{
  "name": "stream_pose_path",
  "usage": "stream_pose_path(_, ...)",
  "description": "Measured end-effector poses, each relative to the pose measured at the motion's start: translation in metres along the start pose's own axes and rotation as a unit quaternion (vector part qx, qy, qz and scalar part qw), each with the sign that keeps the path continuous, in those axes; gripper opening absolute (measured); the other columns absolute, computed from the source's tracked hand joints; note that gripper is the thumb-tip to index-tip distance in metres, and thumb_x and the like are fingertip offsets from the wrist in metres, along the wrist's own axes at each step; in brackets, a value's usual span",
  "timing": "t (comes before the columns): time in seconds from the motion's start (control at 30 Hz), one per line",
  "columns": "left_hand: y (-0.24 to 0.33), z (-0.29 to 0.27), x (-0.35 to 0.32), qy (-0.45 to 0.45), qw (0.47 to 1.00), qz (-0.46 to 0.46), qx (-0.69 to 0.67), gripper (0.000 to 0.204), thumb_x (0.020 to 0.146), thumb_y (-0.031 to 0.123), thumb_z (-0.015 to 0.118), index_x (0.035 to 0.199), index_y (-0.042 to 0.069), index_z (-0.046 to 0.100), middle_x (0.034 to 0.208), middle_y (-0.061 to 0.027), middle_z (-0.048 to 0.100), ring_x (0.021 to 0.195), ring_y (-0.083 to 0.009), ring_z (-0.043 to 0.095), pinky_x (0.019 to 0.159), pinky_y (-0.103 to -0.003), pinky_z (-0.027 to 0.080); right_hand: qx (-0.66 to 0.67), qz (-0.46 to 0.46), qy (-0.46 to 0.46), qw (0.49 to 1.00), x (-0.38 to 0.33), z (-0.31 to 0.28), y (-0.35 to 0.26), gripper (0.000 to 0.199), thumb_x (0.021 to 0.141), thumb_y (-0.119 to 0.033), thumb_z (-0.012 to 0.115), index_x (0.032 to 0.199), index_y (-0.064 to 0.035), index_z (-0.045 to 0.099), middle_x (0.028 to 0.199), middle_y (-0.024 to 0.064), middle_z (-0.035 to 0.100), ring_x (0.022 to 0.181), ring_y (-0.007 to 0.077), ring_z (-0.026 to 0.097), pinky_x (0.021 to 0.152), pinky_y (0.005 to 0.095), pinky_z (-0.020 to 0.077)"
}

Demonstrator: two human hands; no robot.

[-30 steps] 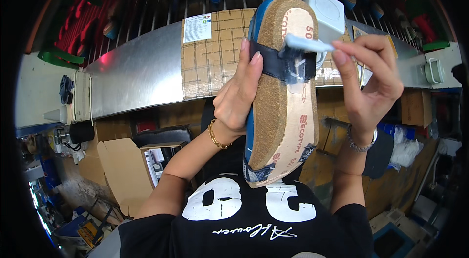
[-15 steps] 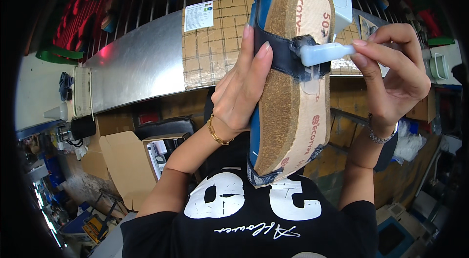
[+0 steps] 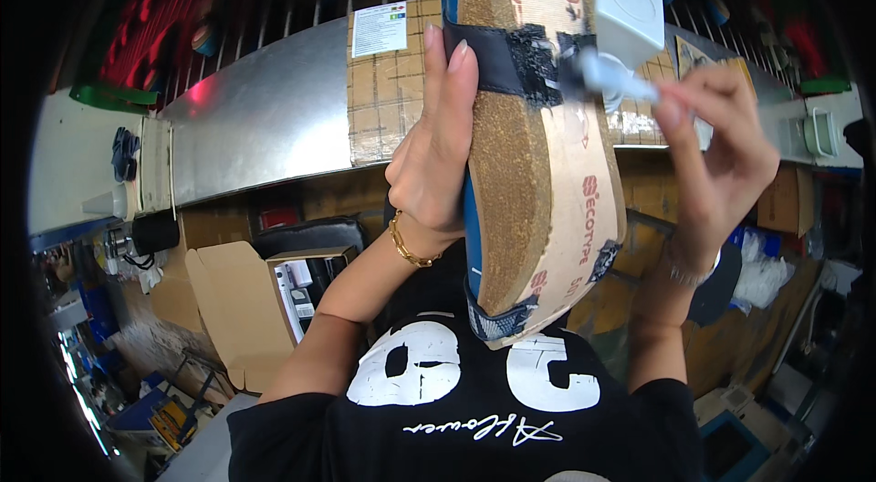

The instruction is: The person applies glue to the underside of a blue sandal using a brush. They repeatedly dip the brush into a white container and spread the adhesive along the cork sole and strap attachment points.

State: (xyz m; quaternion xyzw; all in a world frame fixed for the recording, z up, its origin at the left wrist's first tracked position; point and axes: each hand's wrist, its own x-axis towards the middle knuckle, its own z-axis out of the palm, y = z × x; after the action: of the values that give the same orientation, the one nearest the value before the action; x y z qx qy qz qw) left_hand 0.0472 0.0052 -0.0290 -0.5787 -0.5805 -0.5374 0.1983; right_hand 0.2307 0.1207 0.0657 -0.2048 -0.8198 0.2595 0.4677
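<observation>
Upright before me is an unfinished sandal (image 3: 525,199) on a blue last, its underside facing me, with a brown cork edge and a pale insole board. My left hand (image 3: 429,149) is closed around its left side, thumb and finger by the dark strap (image 3: 488,61). Two strap ends fold over the board; the left one looks wet and glossy black. My right hand (image 3: 716,158) pinches a pale blue plastic applicator (image 3: 622,79), blurred by motion. Its tip is at the right strap end; contact cannot be made out.
A white square container (image 3: 630,12) stands behind the sandal's right edge. Cardboard (image 3: 379,108) lies on the metal bench (image 3: 260,122). An open carton (image 3: 228,309) is at my lower left. Bars and a red glow lie beyond the bench.
The sandal has shifted up and slightly left in my left hand. My right hand has moved the applicator from the left strap end to the right one.
</observation>
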Motion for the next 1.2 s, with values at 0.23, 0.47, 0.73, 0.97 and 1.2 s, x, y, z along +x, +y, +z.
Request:
stream_pose_path(0.23, 0.002, 0.005, -0.004, -0.019, 1.000, -0.017, -0.003, 0.062, 0.100, 0.015, 0.053, 0.153, -0.001, 0.024, 0.156, -0.0280, 0.030, 0.126, -0.0288, 0.056, 0.103, -0.033, 0.049, 0.008, 0.068, -0.004, 0.998, -0.010, 0.007, -0.026, 0.017, 0.076, 0.001, 0.078, 0.093, -0.0008, 0.079, 0.081, 0.0042, 0.059, 0.078, 0.0130, 0.054, 0.071, 0.0242, 0.0398)
stream_pose_path(0.47, 0.002, -0.011, 0.005, -0.024, 0.998, 0.033, 0.048, 0.059, 0.098, 0.004, 0.058, 0.149, -0.003, 0.028, 0.153, -0.0305, 0.031, 0.124, -0.0321, 0.057, 0.100, -0.033, 0.050, -0.054, -0.044, 0.038, 0.997, -0.002, 0.013, -0.023, 0.020, 0.077, 0.006, 0.076, 0.096, 0.0024, 0.077, 0.090, 0.0072, 0.061, 0.084, 0.0151, 0.054, 0.078, 0.0256, 0.0408)
stream_pose_path(0.73, 0.001, 0.000, 0.005, 0.019, 0.999, -0.001, 0.040, 0.062, 0.094, 0.007, 0.063, 0.147, -0.004, 0.033, 0.146, -0.0286, 0.038, 0.120, -0.0317, 0.059, 0.096, -0.033, 0.052, 0.022, -0.072, -0.045, 0.996, -0.005, -0.002, -0.008, 0.022, 0.073, 0.005, 0.077, 0.094, 0.0015, 0.077, 0.094, 0.0114, 0.060, 0.086, 0.0176, 0.055, 0.075, 0.0247, 0.0418)
stream_pose_path(0.97, -0.001, -0.002, 0.012, 0.002, 0.999, -0.020, 0.041, 0.065, 0.090, 0.009, 0.067, 0.146, -0.004, 0.037, 0.140, -0.0270, 0.045, 0.116, -0.0314, 0.061, 0.092, -0.033, 0.054, 0.033, -0.023, -0.085, 0.996, -0.017, -0.008, -0.018, 0.021, 0.069, -0.003, 0.080, 0.090, -0.0006, 0.078, 0.094, 0.0112, 0.060, 0.086, 0.0187, 0.054, 0.074, 0.0272, 0.0401)
stream_pose_path(1.2, -0.003, 0.000, 0.014, 0.032, 0.997, -0.024, 0.064, 0.067, 0.087, 0.011, 0.072, 0.144, -0.005, 0.041, 0.134, -0.0253, 0.051, 0.112, -0.0311, 0.063, 0.088, -0.032, 0.056, 0.036, 0.001, -0.052, 0.998, -0.040, 0.001, -0.029, 0.025, 0.058, -0.005, 0.080, 0.083, -0.0054, 0.078, 0.092, 0.0110, 0.059, 0.084, 0.0205, 0.053, 0.072, 0.0293, 0.0386)
